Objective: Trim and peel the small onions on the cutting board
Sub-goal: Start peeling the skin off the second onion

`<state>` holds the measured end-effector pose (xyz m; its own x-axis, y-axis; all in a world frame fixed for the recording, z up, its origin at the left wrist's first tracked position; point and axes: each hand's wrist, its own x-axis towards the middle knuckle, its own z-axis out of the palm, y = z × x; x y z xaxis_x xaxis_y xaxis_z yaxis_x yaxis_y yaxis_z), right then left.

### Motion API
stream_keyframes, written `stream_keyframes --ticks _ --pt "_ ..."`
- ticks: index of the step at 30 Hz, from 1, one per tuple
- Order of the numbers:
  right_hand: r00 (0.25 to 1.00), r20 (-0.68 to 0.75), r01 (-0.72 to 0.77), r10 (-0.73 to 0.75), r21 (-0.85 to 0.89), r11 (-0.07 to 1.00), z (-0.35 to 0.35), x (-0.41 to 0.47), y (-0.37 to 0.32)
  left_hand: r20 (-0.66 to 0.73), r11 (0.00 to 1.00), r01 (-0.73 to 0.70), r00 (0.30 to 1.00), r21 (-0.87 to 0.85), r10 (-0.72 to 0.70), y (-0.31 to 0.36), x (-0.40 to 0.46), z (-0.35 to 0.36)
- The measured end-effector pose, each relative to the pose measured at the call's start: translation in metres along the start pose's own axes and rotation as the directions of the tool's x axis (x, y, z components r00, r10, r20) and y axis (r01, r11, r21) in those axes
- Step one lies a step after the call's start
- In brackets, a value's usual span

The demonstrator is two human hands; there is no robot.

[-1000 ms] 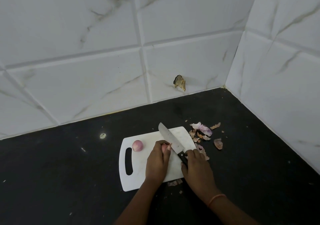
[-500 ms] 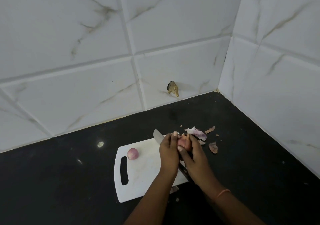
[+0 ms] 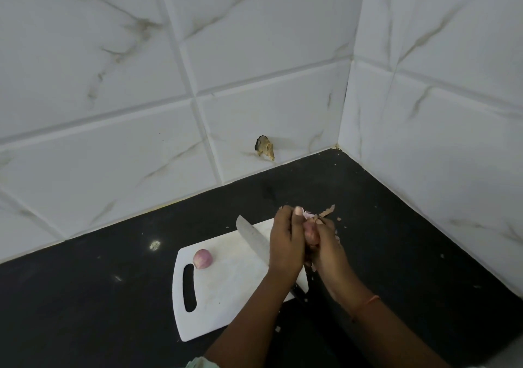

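Both hands are up off the board, meeting over its far right corner. The left hand (image 3: pixel 285 243) is curled around a small onion (image 3: pixel 310 233), fingers wrapped over the near side and thumbnail showing on top. The right hand (image 3: pixel 325 250) closes in from the other side, fingertips pinched at the top of that same onion, where a pale flap of skin sticks up between the two thumbs. So both grips are clenched on the one bulb, which sits pressed between the palms, only a pinkish strip of it showing.

Just under the left hand lies the knife (image 3: pixel 254 237), flat on the white cutting board (image 3: pixel 226 297), blade running out to the left and away from the grip, its dark handle poking out beneath the left wrist. Nobody is holding it.

Well off to the left of the hands, a second onion (image 3: pixel 202 258) rests on the board beside the handle slot. Beyond the fingertips, scraps of peel (image 3: pixel 327 212) lie on the black counter (image 3: pixel 99 297). An orange thread (image 3: pixel 368 302) circles the right wrist.
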<state>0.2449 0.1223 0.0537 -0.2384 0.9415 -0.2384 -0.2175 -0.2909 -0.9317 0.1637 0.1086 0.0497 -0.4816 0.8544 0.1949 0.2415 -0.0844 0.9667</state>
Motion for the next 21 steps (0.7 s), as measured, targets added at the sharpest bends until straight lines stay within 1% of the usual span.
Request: stream_keyframes --ticks 2,4,6,8,11,13,15,17,18,19,21 --pt "1.000 -0.024 0.020 -0.020 -0.009 1.000 0.001 -0.002 -0.004 0.087 1.000 -0.011 0.996 -0.020 0.013 -0.002 -0.006 0.004" --pt "0.999 -0.030 0.034 -0.036 -0.080 0.996 0.000 -0.006 -0.005 0.109 1.000 -0.005 0.994 0.010 0.004 -0.002 -0.009 0.008" --pt "0.997 -0.043 0.052 -0.057 -0.125 0.991 -0.001 -0.008 -0.004 0.053 0.999 0.047 0.998 -0.008 -0.046 0.000 -0.008 0.009" --pt "0.996 -0.034 0.073 -0.078 -0.111 0.991 -0.004 -0.008 -0.003 -0.021 0.992 0.101 0.994 -0.071 -0.103 0.003 -0.002 0.008" --pt "0.996 0.015 0.093 -0.092 -0.108 0.990 -0.006 -0.008 -0.011 -0.066 0.989 0.112 0.991 -0.097 -0.118 0.007 0.005 0.008" --pt "0.998 0.042 0.040 -0.038 -0.054 0.998 -0.008 -0.007 -0.017 -0.078 0.993 0.102 0.991 -0.053 -0.106 0.008 0.010 0.012" --pt "0.998 0.045 -0.054 0.050 0.109 0.993 -0.011 -0.006 -0.025 -0.052 0.994 0.095 0.994 0.047 -0.092 0.004 0.015 0.016" --pt "0.994 0.021 -0.110 0.108 0.244 0.963 -0.017 -0.004 -0.032 -0.004 0.981 0.089 0.996 0.172 -0.090 -0.003 0.019 0.018" --pt "0.992 -0.018 -0.115 0.123 0.256 0.960 -0.020 -0.002 -0.035 0.023 0.971 0.092 0.995 0.222 -0.100 -0.009 0.022 0.017" --pt "0.990 -0.070 -0.107 0.126 0.227 0.968 -0.025 0.000 -0.038 0.053 0.961 0.108 0.991 0.255 -0.126 -0.013 0.025 0.017" --pt "0.984 -0.144 -0.085 0.105 0.139 0.987 -0.031 0.006 -0.041 0.130 0.946 0.180 0.967 0.268 -0.220 -0.018 0.031 0.016"
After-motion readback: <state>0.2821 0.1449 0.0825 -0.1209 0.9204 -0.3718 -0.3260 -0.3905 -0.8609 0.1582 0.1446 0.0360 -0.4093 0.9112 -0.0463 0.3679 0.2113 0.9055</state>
